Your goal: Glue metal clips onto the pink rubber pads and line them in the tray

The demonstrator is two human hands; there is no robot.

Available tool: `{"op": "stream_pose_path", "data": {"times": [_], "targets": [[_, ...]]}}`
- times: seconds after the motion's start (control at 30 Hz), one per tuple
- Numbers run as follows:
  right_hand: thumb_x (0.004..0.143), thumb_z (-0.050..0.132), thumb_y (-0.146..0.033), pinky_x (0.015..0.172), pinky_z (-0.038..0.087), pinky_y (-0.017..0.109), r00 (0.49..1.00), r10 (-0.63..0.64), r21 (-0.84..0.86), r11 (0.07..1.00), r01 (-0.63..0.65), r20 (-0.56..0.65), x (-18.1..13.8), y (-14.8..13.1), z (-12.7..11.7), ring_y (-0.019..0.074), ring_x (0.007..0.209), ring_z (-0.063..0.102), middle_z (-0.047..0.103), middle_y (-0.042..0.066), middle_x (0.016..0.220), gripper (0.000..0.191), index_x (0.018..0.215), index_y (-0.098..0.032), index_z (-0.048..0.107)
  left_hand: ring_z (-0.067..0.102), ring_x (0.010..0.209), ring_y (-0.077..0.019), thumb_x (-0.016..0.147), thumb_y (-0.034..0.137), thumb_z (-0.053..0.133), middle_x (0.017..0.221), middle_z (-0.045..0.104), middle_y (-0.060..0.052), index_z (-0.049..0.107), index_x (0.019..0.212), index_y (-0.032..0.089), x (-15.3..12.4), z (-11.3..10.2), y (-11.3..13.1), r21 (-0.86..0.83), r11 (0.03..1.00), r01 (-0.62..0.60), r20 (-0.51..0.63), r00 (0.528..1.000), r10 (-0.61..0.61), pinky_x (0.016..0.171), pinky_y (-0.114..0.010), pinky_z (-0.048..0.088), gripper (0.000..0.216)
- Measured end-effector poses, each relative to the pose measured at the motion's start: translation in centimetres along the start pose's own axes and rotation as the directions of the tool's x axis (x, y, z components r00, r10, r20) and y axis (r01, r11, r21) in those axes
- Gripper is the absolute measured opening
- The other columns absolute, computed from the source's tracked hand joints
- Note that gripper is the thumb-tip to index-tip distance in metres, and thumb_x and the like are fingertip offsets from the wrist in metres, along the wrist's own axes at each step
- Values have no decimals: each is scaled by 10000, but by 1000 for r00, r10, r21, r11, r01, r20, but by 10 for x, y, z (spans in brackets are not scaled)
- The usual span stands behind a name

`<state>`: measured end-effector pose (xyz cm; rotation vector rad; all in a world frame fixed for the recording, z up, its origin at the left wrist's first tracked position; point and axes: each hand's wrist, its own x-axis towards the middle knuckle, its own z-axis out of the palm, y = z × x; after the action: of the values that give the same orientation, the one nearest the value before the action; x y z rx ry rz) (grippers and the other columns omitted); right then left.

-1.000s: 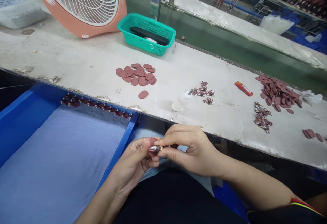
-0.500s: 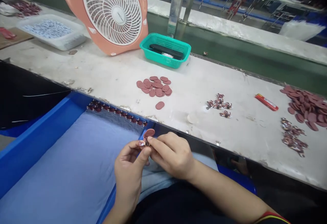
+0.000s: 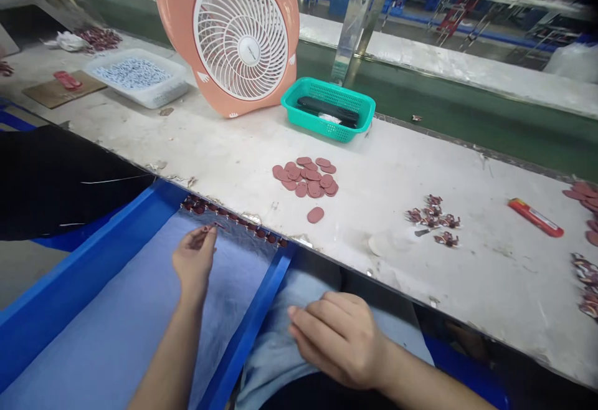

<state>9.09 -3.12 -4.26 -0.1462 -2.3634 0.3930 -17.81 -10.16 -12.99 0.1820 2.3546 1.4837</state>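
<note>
My left hand (image 3: 194, 257) reaches over the blue tray (image 3: 243, 329), thumb and fingertips pinching a small dark-red part (image 3: 208, 228). Its details are mostly hidden by the fingers. Along the tray's far end runs a row of similar dark-red pieces (image 3: 240, 220) with light bits on them, on a pale lining sheet (image 3: 116, 329). My right hand (image 3: 339, 335) is over my lap, right of the tray, fingers curled inward; whatever may be inside is hidden. Flat reddish-brown oval discs (image 3: 311, 179) lie piled on the bench, a single disc (image 3: 315, 214) nearer me.
A cluster of small brown-and-white parts (image 3: 432, 217) sits right of the discs, near a red-orange stick-shaped packet (image 3: 536, 217). Behind are a green basket (image 3: 299, 114) and an orange fan (image 3: 180, 30). A white tub (image 3: 163, 95) stands left. The bench edge (image 3: 336, 263) crosses before me.
My hands have parted. My left hand has carried the small part left and forward over the tray; my right hand has drawn back toward my lap. The view has shifted left.
</note>
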Motion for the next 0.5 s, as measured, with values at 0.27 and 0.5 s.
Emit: {"op": "stream_pose_path", "data": {"times": [0.27,0.5], "targets": [[894,595,-79,482,452,273,987,159,-66,986,-156,35,-37,19,-14,142,543,554,678,50,713,162,1044,-122,638,611,1126,-286,892,380,662,1208,659,-96,663,1125,167,113,-2,-19,605,795,-34,6,999,39,966,-542,477,315],[883,598,-57,473,458,269,980,199,-67,978,-197,16,-41,22,-17,143,537,567,671,45,696,178,1045,-121,635,616,1120,-289,905,420,636,1252,638,-108,634,1196,181,133,5,-30,744,668,-34,43,999,3,935,-528,503,377]]}}
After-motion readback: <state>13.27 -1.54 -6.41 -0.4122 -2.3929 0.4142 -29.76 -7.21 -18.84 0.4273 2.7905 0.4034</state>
